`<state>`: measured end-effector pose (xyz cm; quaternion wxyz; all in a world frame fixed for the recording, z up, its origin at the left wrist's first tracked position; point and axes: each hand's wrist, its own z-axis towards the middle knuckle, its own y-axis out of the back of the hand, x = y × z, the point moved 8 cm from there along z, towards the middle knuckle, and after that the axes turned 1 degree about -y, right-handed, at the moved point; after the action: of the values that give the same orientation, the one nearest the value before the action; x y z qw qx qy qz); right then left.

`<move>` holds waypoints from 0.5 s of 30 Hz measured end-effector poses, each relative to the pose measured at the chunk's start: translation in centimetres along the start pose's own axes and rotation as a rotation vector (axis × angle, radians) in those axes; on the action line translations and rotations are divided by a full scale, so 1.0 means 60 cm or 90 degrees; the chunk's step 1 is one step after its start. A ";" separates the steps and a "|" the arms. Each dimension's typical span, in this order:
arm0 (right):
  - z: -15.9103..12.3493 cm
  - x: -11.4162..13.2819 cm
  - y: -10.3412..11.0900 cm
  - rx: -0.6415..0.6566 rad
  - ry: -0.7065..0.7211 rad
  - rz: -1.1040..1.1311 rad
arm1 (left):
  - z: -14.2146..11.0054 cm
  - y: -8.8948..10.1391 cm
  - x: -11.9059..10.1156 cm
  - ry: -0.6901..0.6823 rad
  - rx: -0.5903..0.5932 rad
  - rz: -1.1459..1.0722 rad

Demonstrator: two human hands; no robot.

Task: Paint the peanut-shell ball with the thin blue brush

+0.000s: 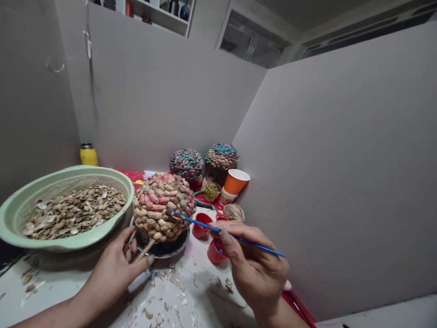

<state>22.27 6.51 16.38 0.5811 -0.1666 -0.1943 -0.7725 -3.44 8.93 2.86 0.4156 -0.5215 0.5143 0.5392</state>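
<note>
A round ball covered in peanut shells (164,207), partly painted pink, rests over a metal bowl (170,255) with dark contents. My left hand (112,266) is at its lower left, thumb and fingers closed on a twine-like cord (146,249) that comes from the ball's underside. In my right hand (256,262) a thin blue paintbrush (198,222) is pinched like a pen. Its dark bristles touch the shells on the ball's right side. Just behind the brush stand red paint cups (215,253), one with dark paint inside.
At left, a green basin (68,243) carries a colander of loose shells (77,209). Two painted shell balls (186,163) sit behind, beside an orange paper cup (236,181) and a twine roll (234,212). A yellow bottle (89,155) stands farther back. Grey partitions enclose the table; shell scraps litter it.
</note>
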 end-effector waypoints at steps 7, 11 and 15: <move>-0.003 -0.012 0.018 -0.010 -0.049 -0.001 | -0.004 0.000 -0.021 0.025 -0.039 -0.097; 0.003 0.007 0.006 0.006 0.004 -0.006 | -0.006 0.003 -0.023 0.022 -0.062 -0.109; 0.009 0.012 -0.008 0.049 0.036 -0.002 | -0.005 0.003 -0.022 0.003 -0.048 -0.124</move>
<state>21.65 6.30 17.14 0.5913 -0.1218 -0.2074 -0.7698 -3.41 8.72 4.18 0.4448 -0.5854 0.4416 0.5143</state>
